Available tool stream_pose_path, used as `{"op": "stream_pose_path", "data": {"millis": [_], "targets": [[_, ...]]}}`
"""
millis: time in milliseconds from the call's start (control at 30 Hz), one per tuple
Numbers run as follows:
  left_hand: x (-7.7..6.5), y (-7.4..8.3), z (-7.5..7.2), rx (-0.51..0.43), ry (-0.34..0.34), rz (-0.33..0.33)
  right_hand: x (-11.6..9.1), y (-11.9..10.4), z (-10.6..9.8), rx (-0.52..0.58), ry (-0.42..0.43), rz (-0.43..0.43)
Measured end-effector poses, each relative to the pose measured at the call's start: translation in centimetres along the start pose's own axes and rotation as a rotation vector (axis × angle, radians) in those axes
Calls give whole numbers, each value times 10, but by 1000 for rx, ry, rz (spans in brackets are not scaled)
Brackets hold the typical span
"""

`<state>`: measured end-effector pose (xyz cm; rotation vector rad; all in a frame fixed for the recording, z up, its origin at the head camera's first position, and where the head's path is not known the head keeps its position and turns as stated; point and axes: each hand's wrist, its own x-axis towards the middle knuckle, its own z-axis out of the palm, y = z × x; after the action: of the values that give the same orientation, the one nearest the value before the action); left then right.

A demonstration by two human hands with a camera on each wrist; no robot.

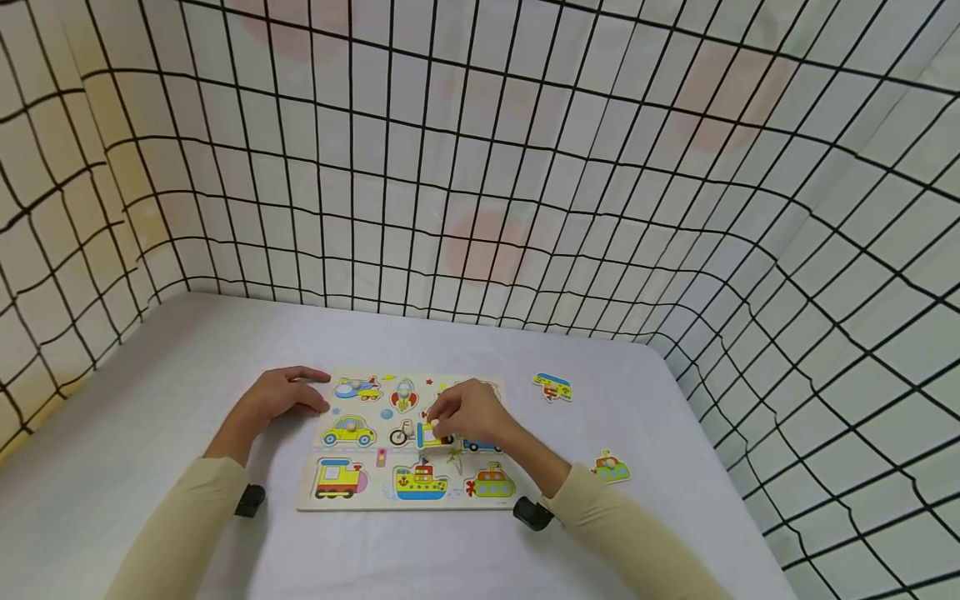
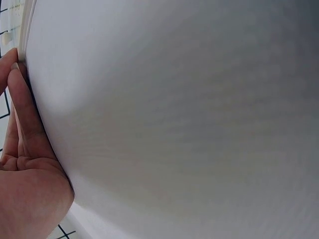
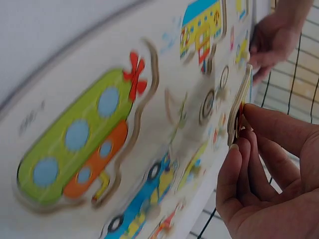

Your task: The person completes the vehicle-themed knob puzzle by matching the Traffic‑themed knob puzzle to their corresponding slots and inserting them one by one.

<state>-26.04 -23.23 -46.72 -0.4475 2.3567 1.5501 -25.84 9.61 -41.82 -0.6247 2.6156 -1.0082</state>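
Note:
A wooden puzzle board (image 1: 378,483) with printed vehicles lies flat on the white surface. Over its middle, my right hand (image 1: 476,412) pinches a knobbed train puzzle piece (image 1: 426,435) between thumb and fingers. In the right wrist view that train piece (image 3: 239,107) is tilted edge-on above the board. My left hand (image 1: 279,393) touches the board's left edge with its fingers extended. The board's lower row shows a train picture (image 1: 337,479), a ship picture (image 1: 420,482) and a submarine picture (image 1: 491,482). Knobbed car (image 1: 348,431) and plane (image 1: 357,389) pieces sit in the board.
To the board's right lie a loose ship piece (image 1: 552,386), upside down, and a loose submarine piece (image 1: 612,468), partly behind the right sleeve. A black grid net (image 1: 431,221) stands along the back and both sides of the table (image 1: 225,325).

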Motion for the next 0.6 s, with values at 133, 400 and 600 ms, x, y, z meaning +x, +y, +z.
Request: {"op": "stream_pose_path", "data": {"millis": [133,400,600], "targets": [[-2,2,0,0,0,2,-1,-10,15,6,-40,-28],[-5,3,1,5,5,9,-2,-23,41,17,-89,-26],[-5,2,0,8,9,12,0,-31,55,4,-128,-65]]}}
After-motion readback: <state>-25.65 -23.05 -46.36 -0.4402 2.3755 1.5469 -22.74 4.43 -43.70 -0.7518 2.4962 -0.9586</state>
